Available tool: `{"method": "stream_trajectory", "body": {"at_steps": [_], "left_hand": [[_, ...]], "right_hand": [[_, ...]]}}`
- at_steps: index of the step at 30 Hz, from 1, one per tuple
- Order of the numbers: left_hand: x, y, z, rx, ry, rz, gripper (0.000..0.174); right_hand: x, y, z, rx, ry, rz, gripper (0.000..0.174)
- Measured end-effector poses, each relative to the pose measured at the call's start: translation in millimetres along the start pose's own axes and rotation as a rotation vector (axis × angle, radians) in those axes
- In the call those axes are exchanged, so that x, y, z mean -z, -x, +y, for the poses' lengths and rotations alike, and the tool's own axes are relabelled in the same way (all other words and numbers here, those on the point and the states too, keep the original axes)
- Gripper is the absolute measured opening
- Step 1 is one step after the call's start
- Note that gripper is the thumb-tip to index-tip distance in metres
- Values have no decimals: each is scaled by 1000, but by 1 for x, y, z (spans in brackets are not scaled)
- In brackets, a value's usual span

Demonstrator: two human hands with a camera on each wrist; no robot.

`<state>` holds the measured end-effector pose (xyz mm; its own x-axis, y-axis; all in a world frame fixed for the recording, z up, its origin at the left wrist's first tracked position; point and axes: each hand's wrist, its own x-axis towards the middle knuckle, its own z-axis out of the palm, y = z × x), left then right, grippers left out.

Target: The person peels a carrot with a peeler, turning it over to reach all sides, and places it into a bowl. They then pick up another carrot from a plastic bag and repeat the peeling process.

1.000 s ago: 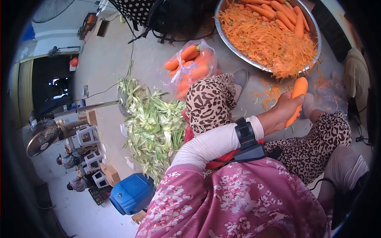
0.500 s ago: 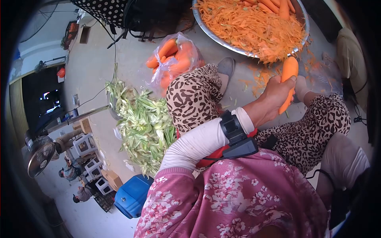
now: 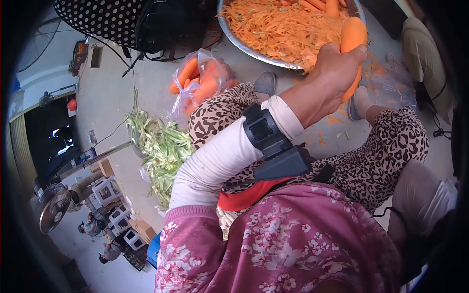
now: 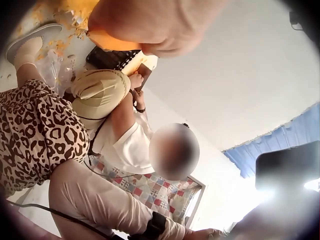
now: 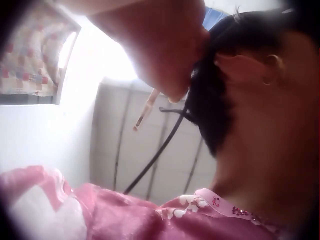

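My left hand (image 3: 334,73) grips a thick orange carrot (image 3: 353,36), thumb on one side, raised in front of the metal basin (image 3: 232,38). The basin holds orange peelings (image 3: 278,29) and several carrots (image 3: 332,7) at its far side. In the left wrist view the left hand (image 4: 155,22) covers most of the carrot (image 4: 112,41). My right hand (image 5: 155,47) is up beside the head, near the ear, in the right wrist view. A slim pale peeler (image 5: 143,117) with a dark slot sticks out below its dim, blurred fingers.
A clear plastic bag of carrots (image 3: 205,80) lies on the floor left of the basin. Beside the knee is a heap of green husks (image 3: 161,146). Peelings (image 3: 373,68) litter the floor by the feet. Another person (image 4: 125,145) sits close by.
The left hand has lifted the carrot up and nearer the camera, now overlapping the basin's edge. The head view has shifted, so basin, bag and husks sit farther left.
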<state>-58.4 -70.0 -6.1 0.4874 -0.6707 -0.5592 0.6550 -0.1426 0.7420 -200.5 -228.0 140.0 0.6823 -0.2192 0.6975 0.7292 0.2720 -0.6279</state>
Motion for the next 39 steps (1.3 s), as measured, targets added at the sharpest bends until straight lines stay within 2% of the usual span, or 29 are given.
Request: {"method": "stream_trajectory", "body": {"at_steps": [2, 5, 8, 10, 12, 16, 18, 19, 21, 29, 32, 35, 38, 39], "left_hand": [[-2, -1, 14, -25, -7, 45, 26], [-1, -10, 12, -120, 56, 15, 27], [2, -15, 10, -107, 115, 40, 29], [2, -11, 7, -33, 113, 105, 32], [3, -8, 9, -60, 108, 103, 34], [-1, -2, 15, -58, 202, 82, 39], [-4, -11, 12, 9, 200, -10, 44], [-10, -17, 13, -18, 224, -18, 44], [-14, -22, 11, 17, 75, 64, 55], [-13, -22, 7, 18, 74, 75, 57], [-13, -20, 6, 18, 49, 62, 58], [-12, -21, 5, 10, 8, 21, 59], [-11, -21, 4, -5, -4, -28, 60], [-10, -21, 3, -9, 3, -38, 61]], "right_hand": [[-1, -3, 6, 0, -20, 3, 17], [-5, -6, 20, -11, -68, 8, 17], [-10, -9, 33, 4, -96, 7, 16], [-15, -11, 42, 5, -129, 14, 16], [-19, -13, 51, 16, -160, 23, 16], [-26, -19, 58, 12, -183, 17, 16], [-28, -24, 61, 9, -189, 4, 16], [-29, -32, 60, 0, -182, -28, 15], [-31, -38, 62, -8, -188, -50, 15], [-32, -35, 68, -78, -191, -30, 15], [-132, -70, 126, -84, -177, -12, 14], [-166, -88, 144, -69, -137, 9, 14], [-170, -94, 147, -77, -87, 12, 14], [-117, -78, 126, -89, -75, 9, 14]]}}
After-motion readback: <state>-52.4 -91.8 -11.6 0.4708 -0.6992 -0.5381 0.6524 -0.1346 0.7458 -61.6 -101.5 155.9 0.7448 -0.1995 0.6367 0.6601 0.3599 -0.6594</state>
